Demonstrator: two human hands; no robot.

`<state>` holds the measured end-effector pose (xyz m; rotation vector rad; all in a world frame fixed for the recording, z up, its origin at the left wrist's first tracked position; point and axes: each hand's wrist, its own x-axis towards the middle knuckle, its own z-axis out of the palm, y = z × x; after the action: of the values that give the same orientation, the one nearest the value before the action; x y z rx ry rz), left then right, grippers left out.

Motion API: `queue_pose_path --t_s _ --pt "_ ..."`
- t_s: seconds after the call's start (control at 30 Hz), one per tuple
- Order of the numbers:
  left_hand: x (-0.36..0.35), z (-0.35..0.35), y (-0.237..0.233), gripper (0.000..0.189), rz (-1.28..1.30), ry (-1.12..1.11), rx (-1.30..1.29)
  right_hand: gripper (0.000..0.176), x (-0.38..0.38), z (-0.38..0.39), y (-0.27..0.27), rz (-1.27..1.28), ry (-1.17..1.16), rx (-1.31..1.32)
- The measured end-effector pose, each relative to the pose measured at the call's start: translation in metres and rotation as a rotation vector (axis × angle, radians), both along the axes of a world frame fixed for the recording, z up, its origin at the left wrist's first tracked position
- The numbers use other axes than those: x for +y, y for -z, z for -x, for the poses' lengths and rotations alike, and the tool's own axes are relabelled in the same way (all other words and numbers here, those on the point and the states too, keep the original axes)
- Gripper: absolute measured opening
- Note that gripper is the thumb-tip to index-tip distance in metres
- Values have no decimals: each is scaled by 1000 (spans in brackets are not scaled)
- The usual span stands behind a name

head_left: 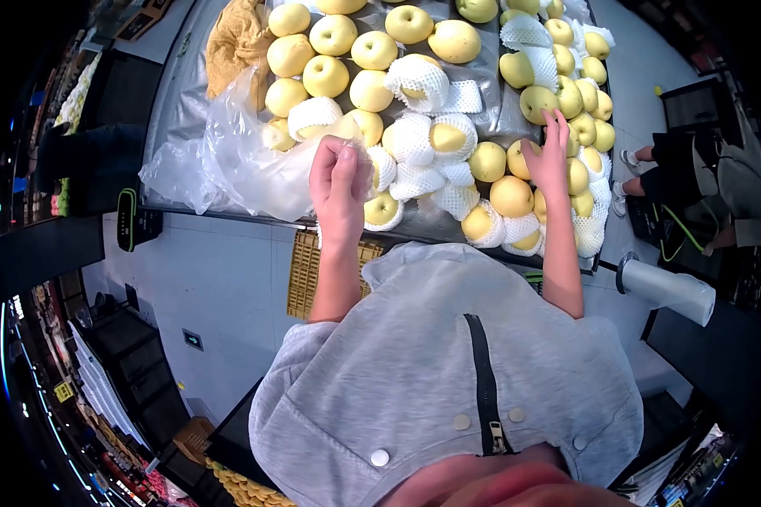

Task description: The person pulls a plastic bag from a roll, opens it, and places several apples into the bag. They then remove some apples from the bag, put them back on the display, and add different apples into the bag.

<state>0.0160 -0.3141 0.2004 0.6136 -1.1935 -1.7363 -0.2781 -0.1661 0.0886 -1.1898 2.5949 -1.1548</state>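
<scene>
My left hand (338, 182) is closed in a pinch on the gathered edge of a clear plastic bag (258, 169), which spreads out to the left over the display's front edge. My right hand (550, 160) reaches over the fruit with its fingers apart. Its fingertips are right at a yellow pear (537, 103), and its thumb lies over another pear (521, 159) just below. Around both hands lie many yellow pears, some bare and some in white foam nets (414, 139).
A crumpled tan cloth (235, 51) lies at the display's back left. Below its front edge stands a yellow crate (300, 275). A roll of plastic bags (668, 290) juts out at right. Another person (681, 173) stands beyond the right side, near a black basket with a green handle.
</scene>
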Motion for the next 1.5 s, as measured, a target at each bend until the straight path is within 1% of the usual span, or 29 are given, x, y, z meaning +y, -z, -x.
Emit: queue_pose_path --t_s 0.13,0.23,0.3,0.37,0.4,0.47,0.53,0.57,0.6,0.67,0.7,0.73,0.77,0.8,0.83,0.87,0.93,0.97,1.03,1.07,1.13,1.23,1.33,1.37,1.43,1.47,1.5 --pt "-7 5 4 19 12 74 5 69 -9 18 -4 13 13 72" --pt "-11 15 22 19 37 119 25 76 -19 38 9 4 57 84" --pt "-6 26 33 17 10 91 21 79 -22 45 11 -41 45 64" --pt "0 33 33 17 3 58 25 82 -24 46 6 -76 51 13" --pt "2 36 34 17 29 32 40 85 -26 47 5 -64 12 55" --pt "6 37 33 16 48 -5 23 88 -30 49 4 -150 42 17" --pt "8 38 34 15 113 -43 -25 88 -34 49 6 -151 33 77" --pt "10 37 33 15 147 -56 -55 82 -36 47 4 -126 45 38" --pt "12 35 30 14 104 -112 -48 75 -37 48 5 -65 32 10" --pt "12 33 18 13 34 -212 -26 68 -37 51 8 -1 28 26" --pt "4 24 22 13 -11 -248 55 65 -37 50 6 10 56 -41" --pt "2 19 9 11 -34 -356 45 65 -33 49 11 46 42 -118" --pt "-4 20 -2 11 0 -515 44 65 -29 52 13 85 25 -182" --pt "-18 12 -5 12 85 -578 48 65 -25 56 13 128 5 -237" --pt "-35 -2 -8 13 136 -594 46 65 -21 57 17 206 -3 -344" --pt "-46 -5 -18 14 123 -593 131 64 -17 59 20 278 -28 -431" --pt "-61 -4 -43 17 86 -508 250 62 -10 62 22 463 -103 -532" --pt "-59 0 -49 16 94 -423 245 61 -4 63 22 497 -98 -577" --pt "-51 17 -66 15 112 -247 235 60 7 63 3 552 -88 -658" --pt "-44 23 -70 15 46 -34 336 61 14 64 -6 583 -94 -663" --pt "-27 30 -76 17 23 222 342 60 26 65 -27 660 -94 -734" --pt "-10 34 -79 23 -32 334 310 59 46 67 -51 689 -82 -752" --pt "1 46 -70 15 -62 142 194 58 58 63 -66 747 -110 -739" --pt "11 53 -68 12 -38 -68 69 58 61 63 -68 770 -132 -749" --pt "7 40 -54 11 42 -34 150 56 64 59 -76 788 -155 -761" --pt "6 33 -48 11 82 -22 192 55 64 59 -78 826 -209 -858" --pt "11 32 -48 13 67 -57 195 55 64 58 -79 862 -266 -955"
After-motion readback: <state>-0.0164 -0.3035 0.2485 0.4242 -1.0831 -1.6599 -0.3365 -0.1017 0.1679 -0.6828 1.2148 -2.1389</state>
